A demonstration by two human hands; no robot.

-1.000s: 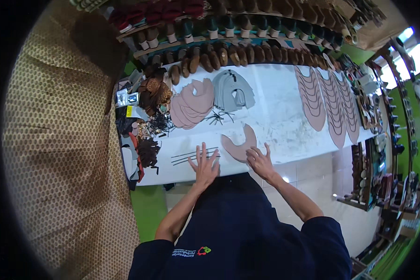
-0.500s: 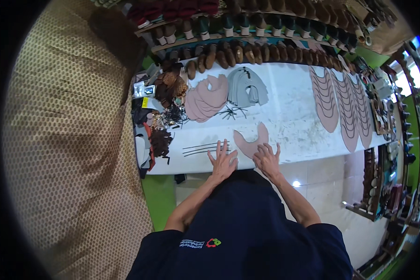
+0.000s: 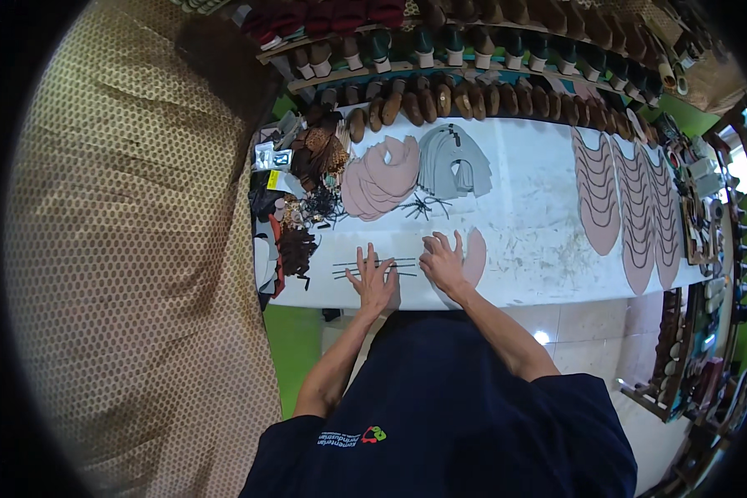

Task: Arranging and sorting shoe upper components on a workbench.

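Note:
My left hand (image 3: 374, 284) is spread over several thin dark strips (image 3: 403, 266) that lie side by side near the table's front edge. Its fingers are apart and rest across the strips, with none visibly lifted. To its right, my right hand (image 3: 445, 264) reaches over a pink U-shaped cut piece (image 3: 475, 256), hiding much of it; the curved right arm of the piece shows beside the wrist. The fingers of this hand are bent and apart, and I see nothing held in them. What lies under its palm is hidden.
Fanned pink pieces (image 3: 376, 187) and grey pieces (image 3: 454, 166) lie farther back, with loose dark strips (image 3: 426, 207) in front. Brown scraps (image 3: 297, 251) clutter the left. Rows of pink pieces (image 3: 598, 199) with dark curved edges lie right. Shoe forms (image 3: 477, 101) line the back.
My right hand has moved left and farther over the pink piece, covering its left part. My left hand remains on the strips, fingers spread. The whole view has shifted slightly.

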